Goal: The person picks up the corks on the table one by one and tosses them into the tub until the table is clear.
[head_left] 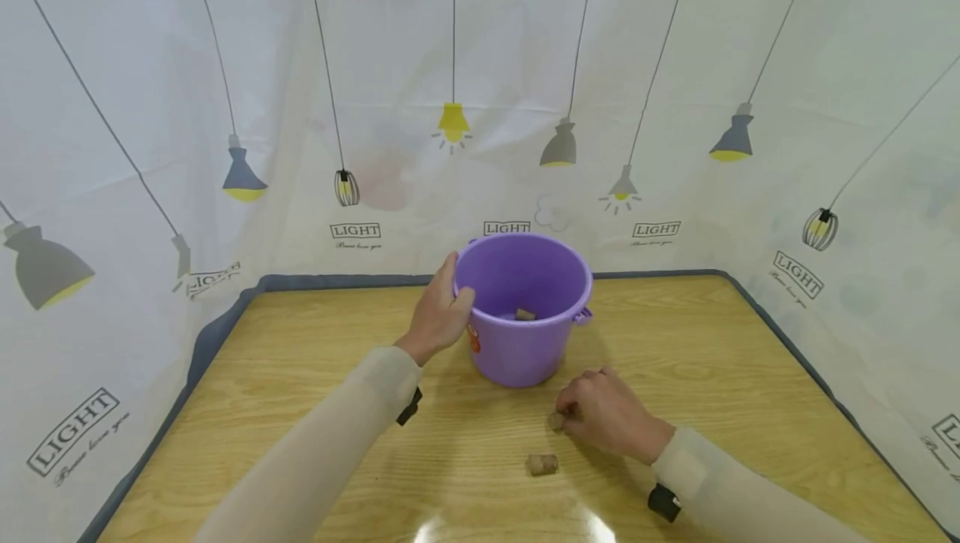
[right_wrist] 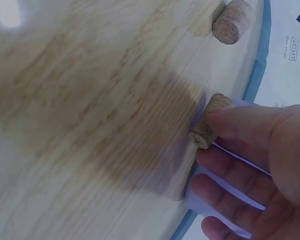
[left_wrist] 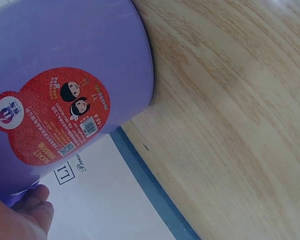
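In the head view my left hand (head_left: 438,314) grips the rim of a purple bucket (head_left: 517,351) on its left side, thumb at the inner edge. A cork (head_left: 526,315) lies on the bucket's floor. In front of the bucket my right hand (head_left: 611,414) pinches another cork (right_wrist: 210,122) between thumb and fingers, low over the table. Its other fingers are spread loosely in the right wrist view. Nearer the front lies a cork (head_left: 542,465), and a paler block-like piece (right_wrist: 202,17) sits against it in the right wrist view.
Under everything is a wood-grain table (head_left: 315,410) with a dark blue border at its far and side edges. White cloth walls (head_left: 405,43) printed with lamps rise around it. A red sticker (left_wrist: 60,115) is on the bucket's side, and a handle lug (head_left: 582,316) juts out on its right.
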Demonstrator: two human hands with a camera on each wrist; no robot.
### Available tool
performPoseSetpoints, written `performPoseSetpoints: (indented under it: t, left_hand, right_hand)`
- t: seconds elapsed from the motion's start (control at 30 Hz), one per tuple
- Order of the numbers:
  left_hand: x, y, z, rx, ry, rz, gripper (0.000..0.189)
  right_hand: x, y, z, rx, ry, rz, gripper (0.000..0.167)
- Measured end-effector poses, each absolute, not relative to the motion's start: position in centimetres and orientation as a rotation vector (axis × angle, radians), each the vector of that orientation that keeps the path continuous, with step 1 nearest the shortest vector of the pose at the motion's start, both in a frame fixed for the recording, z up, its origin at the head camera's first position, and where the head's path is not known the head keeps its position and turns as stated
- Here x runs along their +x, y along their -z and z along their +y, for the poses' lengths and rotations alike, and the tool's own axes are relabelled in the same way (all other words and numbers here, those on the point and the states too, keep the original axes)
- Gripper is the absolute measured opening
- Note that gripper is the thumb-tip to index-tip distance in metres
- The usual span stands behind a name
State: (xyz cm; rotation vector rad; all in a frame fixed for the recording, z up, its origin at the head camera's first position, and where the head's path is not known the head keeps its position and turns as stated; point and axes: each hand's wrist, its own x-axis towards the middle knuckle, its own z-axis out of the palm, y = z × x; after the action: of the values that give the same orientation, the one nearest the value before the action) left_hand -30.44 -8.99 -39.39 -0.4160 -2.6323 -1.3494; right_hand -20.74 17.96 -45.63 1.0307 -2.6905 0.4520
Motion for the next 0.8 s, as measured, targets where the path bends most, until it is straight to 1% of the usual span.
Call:
performPoseSetpoints:
  t: [0.13, 0.3, 0.5, 0.8]
  left_hand:
    - [-30.5, 39.4, -8.9, -0.418, 1.346, -2.634, 0.072]
    - [-30.5, 39.4, -9.0, -0.426, 1.350, -2.629, 0.073]
    - [-30.4, 39.4, -9.0, -0.421, 1.349, -2.633, 0.071]
    - [-30.4, 39.3, -8.9, -0.417, 1.346, -2.636, 0.071]
  right_hand:
    - [-20.8, 45.6, 18.1, 1.021, -0.460, -2.644, 0.015]
    - [-20.8, 45.3, 18.1, 1.007, -0.486, -2.613, 0.016]
    - [-20.8, 44.6, 18.1, 0.969, -0.531, -2.630, 0.007]
    - [-21.1, 43.8, 18.3, 0.945, -0.558, -2.582, 0.010]
